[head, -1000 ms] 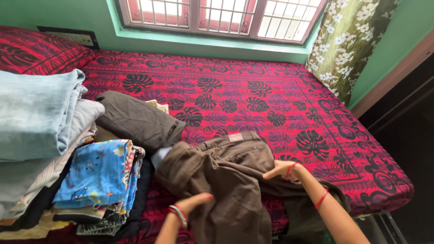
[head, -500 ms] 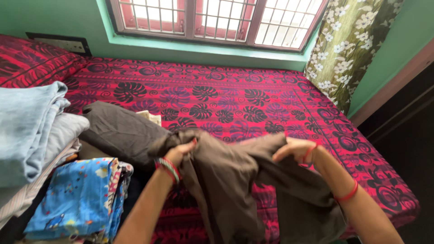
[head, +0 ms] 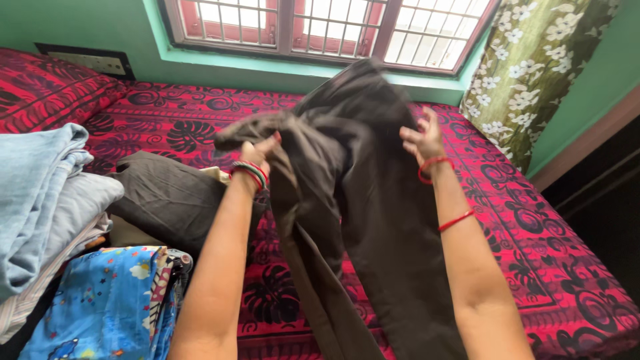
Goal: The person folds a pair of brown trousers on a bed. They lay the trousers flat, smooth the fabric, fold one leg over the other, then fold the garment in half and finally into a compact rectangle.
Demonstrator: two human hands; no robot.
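Trousers held up over bed, clothes stacked at left.
Dark brown cloth trousers [head: 360, 200] hang between left hand [head: 257, 157] and right hand [head: 420, 140], above red patterned bedsheet [head: 533, 227]; folded pale blue and grey clothes pile [head: 47, 200] left, barred window [head: 320, 27] behind.

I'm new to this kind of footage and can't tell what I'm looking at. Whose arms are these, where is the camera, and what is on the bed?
The camera sits on a person's head and looks down, so the two bare arms are their own. The left hand and the right hand hold up a dark brown garment above a bed with a red patterned bedspread. At the left lie a pile of folded pale clothes, a blue printed cloth and another folded dark garment.
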